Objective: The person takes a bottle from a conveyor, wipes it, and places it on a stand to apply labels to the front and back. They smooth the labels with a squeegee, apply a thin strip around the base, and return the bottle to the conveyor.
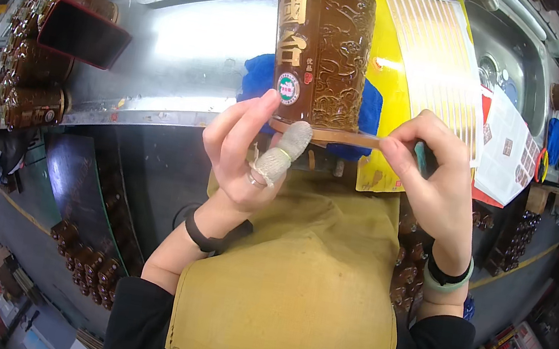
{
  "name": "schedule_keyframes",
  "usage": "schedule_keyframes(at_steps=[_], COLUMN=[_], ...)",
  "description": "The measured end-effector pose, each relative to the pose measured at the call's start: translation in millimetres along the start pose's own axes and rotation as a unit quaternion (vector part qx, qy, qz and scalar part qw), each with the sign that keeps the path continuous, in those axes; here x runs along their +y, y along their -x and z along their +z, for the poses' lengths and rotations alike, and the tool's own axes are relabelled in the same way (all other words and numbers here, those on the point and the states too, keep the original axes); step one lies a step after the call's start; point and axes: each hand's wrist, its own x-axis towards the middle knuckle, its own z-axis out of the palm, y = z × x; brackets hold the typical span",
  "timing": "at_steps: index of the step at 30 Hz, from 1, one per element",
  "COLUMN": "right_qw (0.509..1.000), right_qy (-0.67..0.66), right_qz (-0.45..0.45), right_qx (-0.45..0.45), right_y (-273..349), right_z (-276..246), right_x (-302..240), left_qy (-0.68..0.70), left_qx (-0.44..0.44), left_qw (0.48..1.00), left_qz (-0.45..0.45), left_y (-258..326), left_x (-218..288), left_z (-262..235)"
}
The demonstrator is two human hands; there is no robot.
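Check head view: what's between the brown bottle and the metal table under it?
A blue cloth lies between the brown bottle and the metal table, showing on both sides of the bottle in the head view. Left hand and right hand pinch a thin strip at its base.

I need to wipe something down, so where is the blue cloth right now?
In the head view the blue cloth lies on the steel table, centre frame, under the brown embossed bottle that the left hand and right hand touch at its base.
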Motion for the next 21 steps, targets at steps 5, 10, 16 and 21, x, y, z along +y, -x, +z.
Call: schedule_keyframes(at_steps=[5,10,16,21], right_qw=[1.000,0.999,0.999,0.999], right_qy=[0.011,0.018,0.003,0.005], right_qz=[-0.019,-0.049,-0.045,-0.049], right_qx=[0.008,-0.003,0.003,-0.004], right_y=[-4.0,-4.6,-7.1,-7.0], right_z=[3.9,6.7,6.4,5.4], right_x=[3.8,-2.2,-10.2,-16.6], left_qy=[-0.008,0.052,0.086,0.064], left_qx=[0.020,-0.079,0.002,-0.010], left_qw=[1.000,0.995,0.995,0.997], left_qz=[0.007,-0.013,-0.059,-0.039], left_y=[-10.7,-24.0,-19.8,-10.9], left_x=[7.0,2.5,5.5,1.9], left_z=[-2.3,-11.2,-4.3,-7.6])
